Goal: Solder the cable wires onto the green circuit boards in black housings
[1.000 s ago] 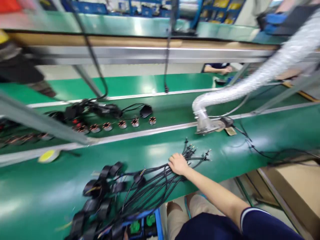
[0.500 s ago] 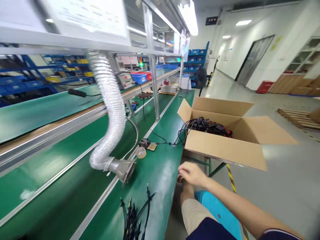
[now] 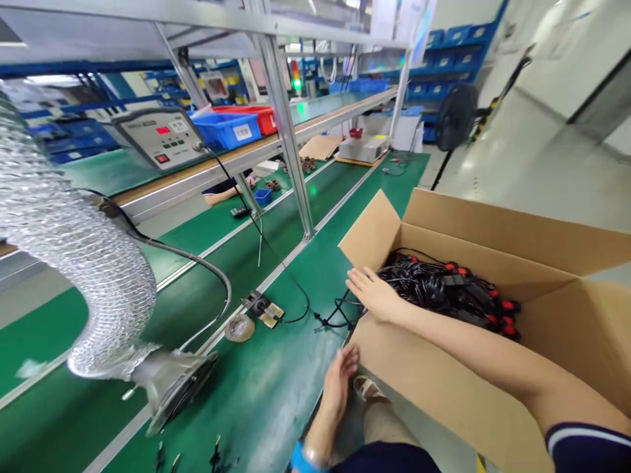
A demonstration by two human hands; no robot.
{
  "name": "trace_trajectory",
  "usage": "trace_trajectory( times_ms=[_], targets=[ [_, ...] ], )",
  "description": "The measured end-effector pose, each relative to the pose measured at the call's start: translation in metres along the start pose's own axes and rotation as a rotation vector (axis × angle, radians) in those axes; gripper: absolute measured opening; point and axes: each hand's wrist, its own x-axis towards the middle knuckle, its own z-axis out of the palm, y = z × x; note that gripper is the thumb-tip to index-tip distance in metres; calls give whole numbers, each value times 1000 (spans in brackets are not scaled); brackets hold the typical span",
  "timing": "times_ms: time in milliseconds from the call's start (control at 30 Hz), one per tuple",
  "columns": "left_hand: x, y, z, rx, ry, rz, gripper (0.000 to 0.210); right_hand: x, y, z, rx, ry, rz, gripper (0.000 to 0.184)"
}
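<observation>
My right hand reaches over the near left corner of an open cardboard box, its fingers stretched out. Under and beside those fingers lie black cables, which trail from the box onto the green bench. Inside the box is a heap of black cables with red parts. My left hand, its fingers loosely bent with nothing visible in them, is at the bench edge beside the box's near flap. A blue band is around the left wrist.
A silver flexible duct with a metal hood hangs over the bench at left. A tape roll and a small soldering stand lie mid-bench. Cable ends show at the bottom. Another person's arm rests across the line.
My right hand has risen from the bench edge to the box corner and cables. My left hand has come into view. The camera has moved closer to the box.
</observation>
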Motion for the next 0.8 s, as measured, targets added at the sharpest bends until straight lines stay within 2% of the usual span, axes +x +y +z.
trace_trajectory(
  times_ms=[67, 133, 200, 267, 367, 467, 600, 667, 800],
  targets=[
    [34, 3, 35, -56, 32, -21, 52, 32, -6, 26, 25, -112, 2, 36],
    [59, 8, 54, -84, 62, -39, 62, 49, -11, 43, 48, -200, 24, 32],
    [69, 13, 59, -105, 68, -36, 62, 54, -11, 45, 74, -264, 44, 30],
    [67, 18, 56, -131, 60, 2, 54, 50, -6, 35, 103, -303, 64, 28],
    [55, 22, 49, -156, 30, 76, 40, 38, 8, -2, 159, -306, 114, 29],
    [43, 21, 48, -145, -10, 106, 36, 25, 27, -56, 255, -251, 174, 28],
    [37, 15, 55, -87, -63, 87, 32, 2, 59, -127, 502, -193, 192, 33],
    [35, 13, 60, -49, -107, 70, 31, -12, 70, -151, 638, -70, 215, 40],
    [30, 12, 72, 27, -294, 22, 33, -36, 72, -195, 839, 328, 238, 50]
  ],
)
